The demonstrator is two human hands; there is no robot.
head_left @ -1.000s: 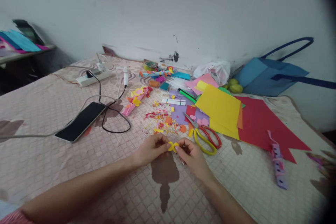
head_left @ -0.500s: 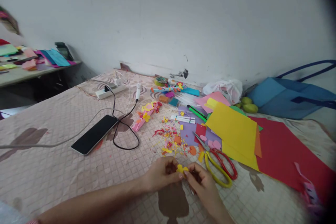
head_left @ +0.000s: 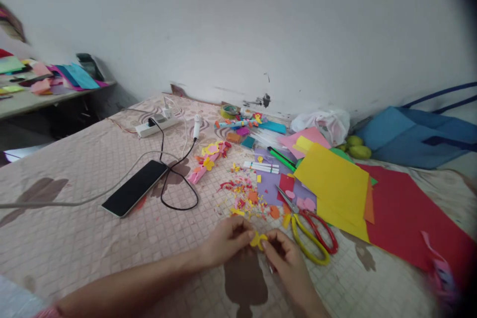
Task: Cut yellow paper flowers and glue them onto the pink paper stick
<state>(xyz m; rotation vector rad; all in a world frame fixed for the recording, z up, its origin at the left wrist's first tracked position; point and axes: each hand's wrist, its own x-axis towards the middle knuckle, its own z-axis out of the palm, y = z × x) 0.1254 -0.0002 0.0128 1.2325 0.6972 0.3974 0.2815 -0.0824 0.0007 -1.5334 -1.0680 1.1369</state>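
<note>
Between my two hands is a small yellow cut-out, flower- or butterfly-shaped, raised just over the table. My left hand pinches its left side with thumb and fingers. On the other side, my right hand grips its right edge; something thin and pale shows below those fingers, too small to name. Scissors with one yellow and one red handle lie partly open right of my right hand. Just beyond my hands are scattered paper scraps in several colours.
A phone and black cable lie left, near a power strip. Yellow sheets overlap a red sheet at right. A decorated pink piece, green cutter and blue bag are farther back.
The yellow cut-out has turned slightly in my fingers, and more of it shows. My left hand has shifted a little to the left. The view has moved slightly.
</note>
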